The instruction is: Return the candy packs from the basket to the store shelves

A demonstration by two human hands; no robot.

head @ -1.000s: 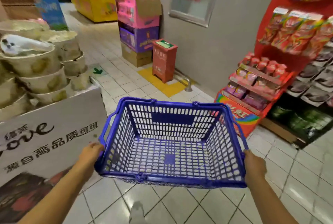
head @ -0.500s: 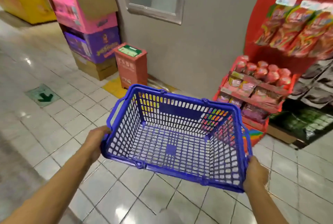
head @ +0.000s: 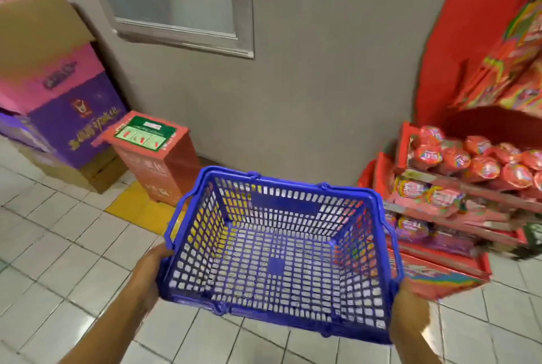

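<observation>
Holding a blue plastic basket [head: 278,249] out in front at about waist height, the person grips it by its two near corners. Left hand [head: 149,271] clasps the near-left corner, fingers wrapped under the rim and out of sight; thumb side visible against the wall. Right hand [head: 410,305] holds the near-right corner; its fingers are hidden behind the basket, so their spread cannot be told. Basket tilted slightly, right side lower; both handles folded down along the rim. Mesh floor shows through with no packs visible inside.

Candy packs [head: 457,158] sit in rows on the red display shelves [head: 434,205], just right of the basket's far corner. Shelf area blurred. Grey wall [head: 322,85] straight ahead. A small red box [head: 158,158] stands on the white tiled floor [head: 73,246] left of the basket, beside stacked pink and purple cartons [head: 67,99].
</observation>
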